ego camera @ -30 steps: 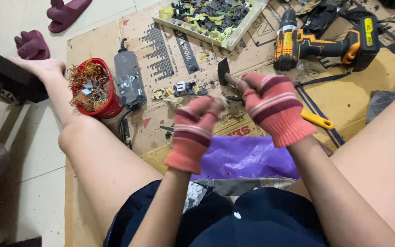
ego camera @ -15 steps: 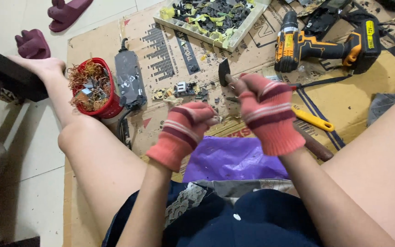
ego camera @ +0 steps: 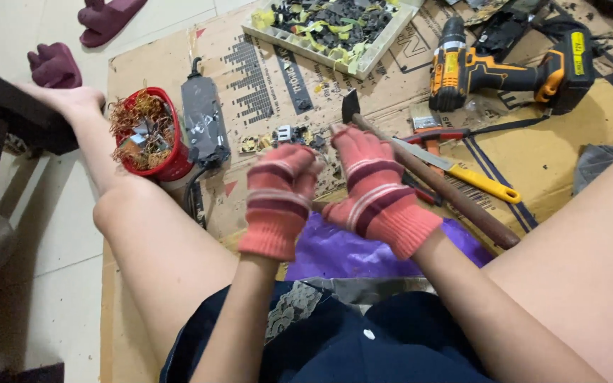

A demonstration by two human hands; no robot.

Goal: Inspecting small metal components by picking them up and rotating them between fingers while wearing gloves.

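The small part sits hidden between the two gloved hands, so I cannot tell its shape. The left hand and right hand are curled tight together. It looks light and stiff. A hammer lies at two o'clock.

Both hands wear knitted cloth gloves, the left hand and right hand alike in matt, ribbed wool-like weave. Beneath them lies rough brown cardboard and a glossy purple plastic sheet. The hammer at centre right has a smooth wooden handle and dull metal head.
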